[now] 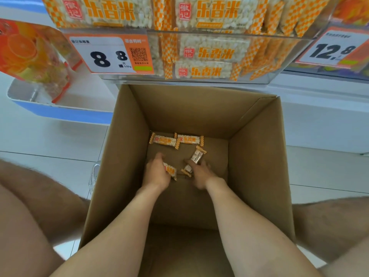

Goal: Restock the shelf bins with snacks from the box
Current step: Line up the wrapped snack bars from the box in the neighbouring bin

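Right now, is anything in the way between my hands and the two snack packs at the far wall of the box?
Nothing visible. The far-left pack and far-right pack lie on the bare box floor ahead of both hands. But the left hand grips a third pack and the right hand holds a fourth pack.

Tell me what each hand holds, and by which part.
Left hand grips a snack pack by its left end. Right hand pinches a second pack across its middle, both ends sticking out.
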Motion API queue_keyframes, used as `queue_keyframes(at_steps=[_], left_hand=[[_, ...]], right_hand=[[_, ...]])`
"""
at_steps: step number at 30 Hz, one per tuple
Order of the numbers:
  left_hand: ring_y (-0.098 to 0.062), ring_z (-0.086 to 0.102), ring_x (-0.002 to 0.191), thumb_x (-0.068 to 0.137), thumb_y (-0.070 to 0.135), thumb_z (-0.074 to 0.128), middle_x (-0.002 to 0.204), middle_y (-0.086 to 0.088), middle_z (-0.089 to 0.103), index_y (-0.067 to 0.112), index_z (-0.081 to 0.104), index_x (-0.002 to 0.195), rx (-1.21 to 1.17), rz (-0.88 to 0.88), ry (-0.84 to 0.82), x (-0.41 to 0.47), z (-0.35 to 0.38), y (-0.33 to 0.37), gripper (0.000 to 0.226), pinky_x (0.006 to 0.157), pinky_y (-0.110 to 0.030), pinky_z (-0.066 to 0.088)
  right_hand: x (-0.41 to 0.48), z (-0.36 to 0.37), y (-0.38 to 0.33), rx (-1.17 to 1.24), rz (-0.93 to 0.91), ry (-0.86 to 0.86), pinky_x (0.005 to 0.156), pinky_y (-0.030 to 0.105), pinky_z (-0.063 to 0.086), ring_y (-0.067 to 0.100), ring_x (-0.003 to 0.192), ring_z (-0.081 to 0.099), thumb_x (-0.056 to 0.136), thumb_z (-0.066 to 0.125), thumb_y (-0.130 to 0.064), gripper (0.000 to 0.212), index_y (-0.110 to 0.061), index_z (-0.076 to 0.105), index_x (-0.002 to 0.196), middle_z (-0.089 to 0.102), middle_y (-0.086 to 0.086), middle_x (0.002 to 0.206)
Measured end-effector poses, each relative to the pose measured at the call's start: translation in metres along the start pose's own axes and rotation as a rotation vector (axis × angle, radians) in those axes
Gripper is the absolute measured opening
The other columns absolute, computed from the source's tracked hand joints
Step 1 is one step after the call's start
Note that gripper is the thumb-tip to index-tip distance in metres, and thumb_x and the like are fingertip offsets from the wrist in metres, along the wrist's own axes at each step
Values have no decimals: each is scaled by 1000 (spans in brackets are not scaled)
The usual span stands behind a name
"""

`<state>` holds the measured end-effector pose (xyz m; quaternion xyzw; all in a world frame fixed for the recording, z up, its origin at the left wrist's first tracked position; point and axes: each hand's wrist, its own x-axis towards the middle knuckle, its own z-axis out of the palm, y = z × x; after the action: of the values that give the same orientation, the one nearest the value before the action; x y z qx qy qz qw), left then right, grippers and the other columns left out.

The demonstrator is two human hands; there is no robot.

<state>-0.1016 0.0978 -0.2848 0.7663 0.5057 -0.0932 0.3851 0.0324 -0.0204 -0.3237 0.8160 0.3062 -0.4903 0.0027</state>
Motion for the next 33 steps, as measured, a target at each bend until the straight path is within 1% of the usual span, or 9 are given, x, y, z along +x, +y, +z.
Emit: queue_keyframes(at_steps=[2,4,8,10,13,18,22,28,33], left_hand=[[-27,51,137,94,-4,66,144,-7,54,23,43,151,-33,-2,2,1,3,-2,67,109,-40,50],[-26,50,137,93,-6,65,144,-7,54,24,42,151,-49,0,1,4,4,-3,68,110,-40,49],[-25,50,134,94,-12,60,141,-5,55,25,44,146,-118,-42,9,10,3,1,66,100,-31,46],[-21,52,125,94,-13,58,136,-3,56,27,45,145,-169,-45,5,11,2,5,67,95,-29,45],[-15,55,117,96,-10,57,124,5,55,28,49,141,-271,-20,-16,10,-3,13,60,91,-26,46],[-18,63,103,100,6,65,127,6,62,32,58,136,-318,102,-161,-1,-33,40,45,74,-28,53],[-27,71,105,98,8,69,116,3,68,33,58,137,-318,206,-277,-22,-76,73,48,87,-48,63],[-23,77,96,93,1,72,118,-10,70,30,64,125,-331,334,-355,-52,-138,102,44,86,-44,64],[-21,76,102,94,-9,66,119,-15,70,16,62,125,-467,388,-394,-93,-183,133,40,88,-35,63]], right_hand=[[17,5,-3,-82,14,9,123,59,27,46,157,8,102,59,-19,80,-49,15,162,-2,13,172],[27,6,-4,-153,33,98,117,53,40,43,148,33,103,57,-28,66,-39,27,161,21,18,166],[17,-8,4,152,11,306,88,43,55,33,114,62,103,58,-24,38,-25,46,140,56,11,127],[9,-17,10,466,-27,330,79,38,59,24,102,66,98,60,-6,38,-28,46,125,60,4,115],[-7,-36,7,895,-41,214,82,36,63,17,100,71,96,66,-2,51,-28,44,134,67,5,118],[-43,-60,6,932,-41,163,100,45,58,21,113,70,92,64,-7,43,-22,67,133,70,3,126],[-87,-87,-5,877,-154,243,76,27,59,11,95,75,92,70,-21,25,-22,78,115,78,0,109],[-150,-127,-23,1180,-378,423,77,36,61,22,88,74,94,66,1,60,-39,53,137,76,8,102],[-193,-140,-38,1226,-479,560,83,34,60,23,103,74,92,74,-5,36,-28,73,120,71,12,117]])
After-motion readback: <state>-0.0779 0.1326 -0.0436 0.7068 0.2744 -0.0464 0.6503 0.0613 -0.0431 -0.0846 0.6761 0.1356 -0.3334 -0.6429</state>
